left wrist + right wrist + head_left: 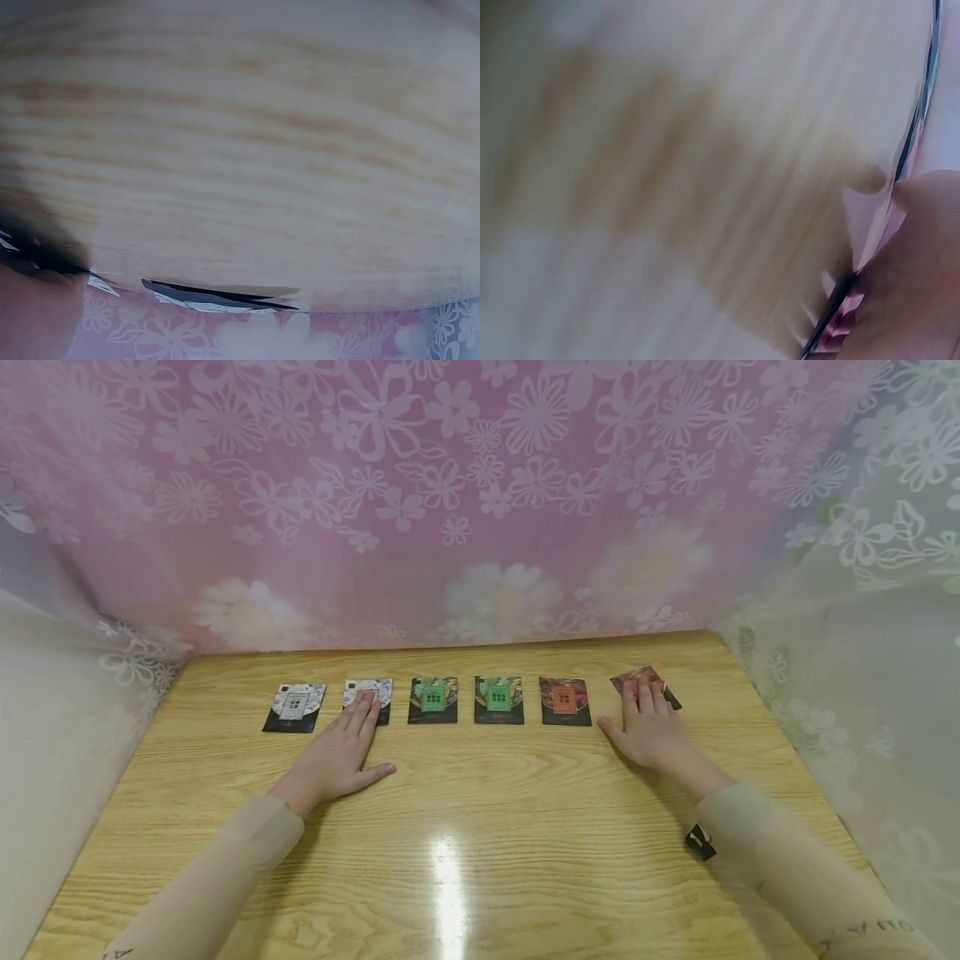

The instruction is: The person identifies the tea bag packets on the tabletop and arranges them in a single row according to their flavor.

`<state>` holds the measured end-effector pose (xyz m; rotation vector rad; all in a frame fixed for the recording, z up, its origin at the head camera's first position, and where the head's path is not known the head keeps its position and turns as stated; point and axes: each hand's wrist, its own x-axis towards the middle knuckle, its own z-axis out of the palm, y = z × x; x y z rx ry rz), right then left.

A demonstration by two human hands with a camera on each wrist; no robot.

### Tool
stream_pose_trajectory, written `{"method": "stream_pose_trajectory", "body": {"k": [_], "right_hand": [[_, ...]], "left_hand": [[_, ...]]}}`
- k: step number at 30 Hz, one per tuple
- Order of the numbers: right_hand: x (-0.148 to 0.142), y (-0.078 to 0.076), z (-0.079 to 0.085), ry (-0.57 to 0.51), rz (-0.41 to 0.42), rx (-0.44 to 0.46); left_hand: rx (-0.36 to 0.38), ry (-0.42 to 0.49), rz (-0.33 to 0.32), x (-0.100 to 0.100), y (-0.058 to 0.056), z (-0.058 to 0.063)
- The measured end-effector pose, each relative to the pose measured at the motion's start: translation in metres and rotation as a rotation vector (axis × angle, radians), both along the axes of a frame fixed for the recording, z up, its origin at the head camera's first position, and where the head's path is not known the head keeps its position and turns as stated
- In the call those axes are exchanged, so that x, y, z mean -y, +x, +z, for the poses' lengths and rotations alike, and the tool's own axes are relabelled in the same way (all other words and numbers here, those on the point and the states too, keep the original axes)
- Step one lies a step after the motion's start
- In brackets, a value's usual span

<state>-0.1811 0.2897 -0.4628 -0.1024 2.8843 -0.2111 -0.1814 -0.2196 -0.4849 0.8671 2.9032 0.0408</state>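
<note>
Six small flat packets lie in a row along the back of the wooden table [480,810]. My left hand [337,752] rests with straight fingers on a white-and-black packet [384,689], covering part of it. Left of it lies another white-and-black packet [296,707]. In the middle are two green-and-black packets, a left one [432,700] and a right one [498,700], then a red-and-black packet [566,702]. My right hand [649,727] lies with extended fingers over a tilted red-and-black packet [641,677] at the right end. In the right wrist view, the hand [915,277] touches the packet's dark edge.
A small black object [701,842] lies beside the right sleeve [750,818], partly hidden by it. Behind the table hangs a pink flowered curtain [420,510], and pale sheer curtain cloth [862,693] closes off the right side.
</note>
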Motion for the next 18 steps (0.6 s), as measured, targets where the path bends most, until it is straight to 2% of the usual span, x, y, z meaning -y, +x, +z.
{"method": "stream_pose_trajectory", "body": {"k": [7,10,13,18], "right_hand": [[0.015,0.008,0.004,-0.007,-0.001,0.013],[0.013,0.009,0.005,-0.035,0.009,-0.021],[0.004,0.007,0.004,-0.069,0.052,-0.071],[-0.016,0.003,0.003,-0.085,0.176,-0.134]], "left_hand": [[0.007,0.002,0.002,0.000,0.000,-0.001],[0.009,0.007,0.003,0.000,0.000,-0.002],[0.009,0.009,0.005,0.000,0.000,-0.002],[0.002,0.011,-0.001,0.000,0.000,-0.001]]}}
